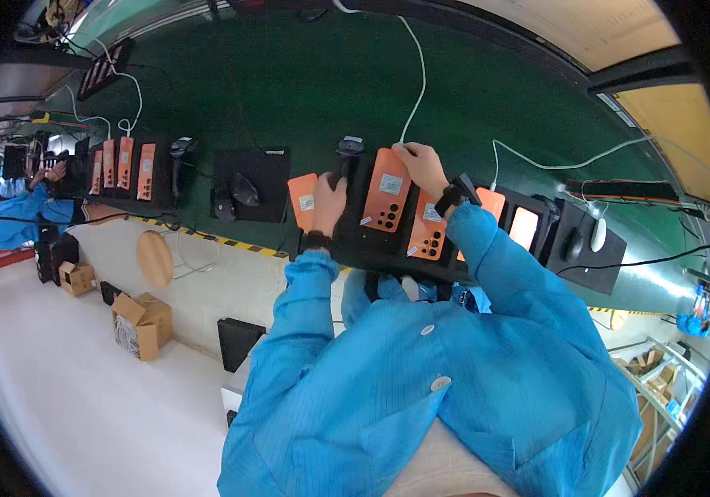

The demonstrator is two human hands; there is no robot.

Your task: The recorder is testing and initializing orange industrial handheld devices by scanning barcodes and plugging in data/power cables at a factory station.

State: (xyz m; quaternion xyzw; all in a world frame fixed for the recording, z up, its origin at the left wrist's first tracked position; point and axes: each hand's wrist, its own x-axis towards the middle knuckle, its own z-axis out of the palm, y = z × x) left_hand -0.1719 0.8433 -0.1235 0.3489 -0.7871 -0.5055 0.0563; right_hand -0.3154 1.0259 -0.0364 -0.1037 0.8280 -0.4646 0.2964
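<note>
My left hand (330, 204) grips the right side of an orange smartphone (303, 199), which lies tilted with a pale label on its back. To the right, another orange phone, the middle phone (386, 189), rests back up, with a label and dark camera rings. At its top end the fingers of my right hand (423, 168) pinch the plug of a white cable (421, 79). Under my right wrist lies a further orange phone (427, 230), also back up. Beyond my right forearm are one more orange phone (492, 201) and a phone with a lit screen (524, 227).
A handheld scanner (351, 147) stands behind the phones. On the left are a black mat (268, 170) with a dark mouse (224, 205), then several cabled orange phones (125, 164). A person in blue (28, 214) works at far left. A stool (155, 258) stands by the bench's striped edge.
</note>
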